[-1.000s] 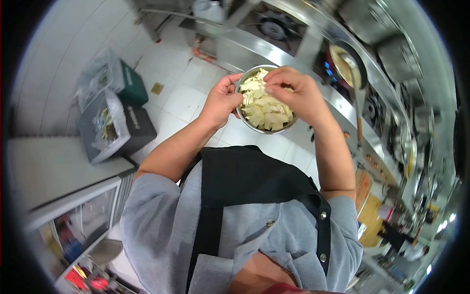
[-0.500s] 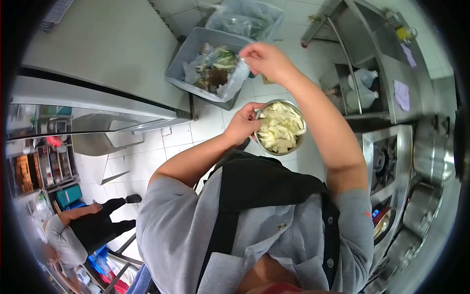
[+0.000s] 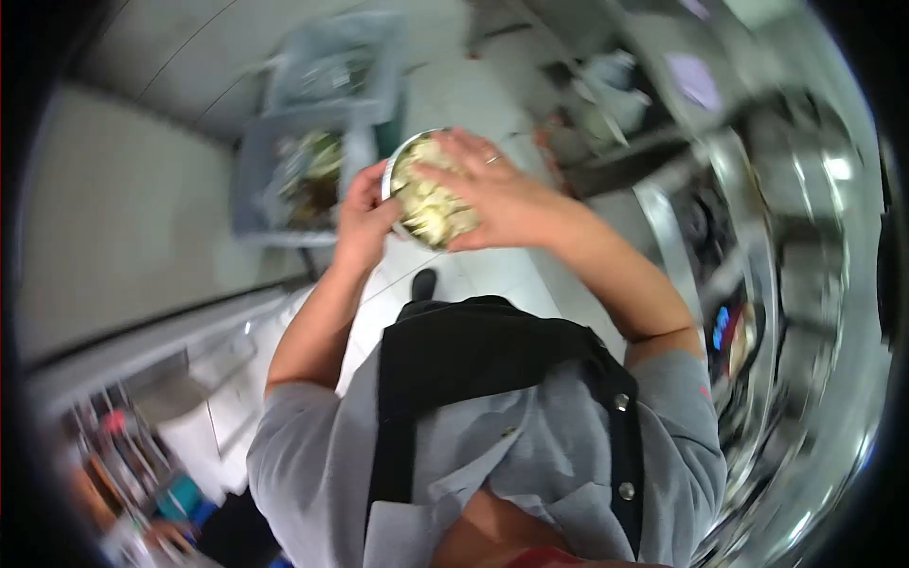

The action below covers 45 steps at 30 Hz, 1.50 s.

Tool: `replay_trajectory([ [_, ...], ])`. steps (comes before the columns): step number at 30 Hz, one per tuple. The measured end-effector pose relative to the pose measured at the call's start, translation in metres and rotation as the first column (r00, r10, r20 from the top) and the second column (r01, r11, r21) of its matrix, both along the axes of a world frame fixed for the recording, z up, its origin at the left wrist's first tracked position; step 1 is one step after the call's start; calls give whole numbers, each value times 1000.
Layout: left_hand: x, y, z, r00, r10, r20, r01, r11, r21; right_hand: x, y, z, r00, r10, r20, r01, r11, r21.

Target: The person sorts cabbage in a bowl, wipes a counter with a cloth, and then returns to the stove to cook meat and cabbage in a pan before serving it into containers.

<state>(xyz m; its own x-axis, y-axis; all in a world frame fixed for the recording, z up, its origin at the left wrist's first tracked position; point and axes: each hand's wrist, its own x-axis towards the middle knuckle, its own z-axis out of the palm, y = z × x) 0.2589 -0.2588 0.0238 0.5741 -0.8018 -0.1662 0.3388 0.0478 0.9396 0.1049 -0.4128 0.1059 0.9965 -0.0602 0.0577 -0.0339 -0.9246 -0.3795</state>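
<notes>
A round metal bowl [image 3: 388, 178] is held in front of my body, over the floor. Pale yellow-white cut vegetable pieces [image 3: 434, 216] fill it; their exact kind I cannot make out. My left hand [image 3: 365, 216] grips the bowl's left side, thumb at the rim. Across the top and right of the bowl lies my right hand [image 3: 492, 194], fingers spread over the pieces, with a ring on one finger. Part of the contents is hidden under it.
A grey bin [image 3: 248, 185] with scraps stands at the left, and a bagged bin [image 3: 379, 47] behind it. The stove [image 3: 710, 213] and metal pots [image 3: 805, 237] line the right. Another person's dark clothing [image 3: 237, 530] shows at lower left.
My right hand has come from the grey bin's edge onto the vegetable pieces in the bowl. My view has turned, the bins now sit further left, and the picture is blurred.
</notes>
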Motion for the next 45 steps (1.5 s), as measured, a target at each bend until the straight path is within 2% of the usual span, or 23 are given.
replay_trajectory([
  [1, -13, -13, -3, 986, -83, 146, 86, 996, -20, -33, -1, -4, 997, -54, 50, 54, 998, -11],
  [3, -60, -39, 24, 973, -232, 5, 231, 970, -75, -97, 0, 4, 980, -151, 126, 158, 987, -42],
  [6, -144, -65, 43, 917, -399, -25, 394, 911, -122, -192, 16, 20, 940, -308, 146, 321, 944, -76],
  [7, -178, -78, 51, 876, -479, -49, 474, 876, -87, -230, 15, 22, 911, -358, 203, 380, 922, -78],
  [11, -315, -111, 59, 756, -652, -57, 653, 757, 7, -367, 24, 36, 813, -573, 101, 582, 798, -154],
  [14, -396, -121, 67, 703, -704, -101, 711, 700, 70, -441, 33, 27, 749, -663, 21, 660, 741, -124],
  [18, -480, -149, 92, 575, -815, -71, 817, 567, 104, -533, 21, 35, 685, -701, 200, 725, 684, -83],
  [19, -495, -158, 95, 573, -817, -62, 819, 569, 67, -544, 22, 44, 649, -715, 261, 752, 654, -78],
  [22, -533, -186, 106, 541, -841, 17, 839, 541, 64, -573, 10, 54, 572, -784, 241, 820, 554, -142],
  [23, -545, -193, 110, 531, -846, 36, 844, 533, 67, -583, 3, 58, 582, -799, 151, 812, 565, -145],
  [26, -572, -220, 109, 477, -874, 94, 869, 485, 97, -616, -26, 46, 615, -776, 139, 788, 599, -146],
  [28, -585, -239, 102, 427, -903, 45, 898, 430, 97, -635, -48, 38, 653, -740, 159, 753, 658, -28],
  [29, -591, -246, 98, 407, -913, 9, 908, 406, 104, -642, -53, 38, 633, -753, 178, 753, 653, 83],
  [30, -596, -253, 95, 385, -922, -28, 919, 381, 104, -650, -59, 31, 585, -774, 244, 759, 628, 173],
  [32, -604, -265, 93, 347, -937, -35, 934, 342, 108, -661, -71, 28, 503, -834, 229, 694, 547, 467],
  [35, -616, -282, 95, 295, -954, -47, 952, 289, 100, -673, -80, 29, 426, -880, 212, 700, 469, 539],
  [39, -627, -303, 95, 270, -958, -100, 960, 260, 104, -688, -91, 35, 258, -937, 236, 689, 349, 635],
  [42, -636, -319, 85, 271, -960, -68, 959, 263, 108, -699, -98, 36, 86, -983, 160, 479, 182, 859],
  [43, -639, -321, 88, 266, -962, -61, 960, 259, 111, -702, -102, 34, 49, -978, 203, 476, 201, 856],
  [45, -644, -327, 82, 260, -965, -44, 962, 255, 100, -708, -110, 29, -45, -980, 195, 299, 173, 938],
])
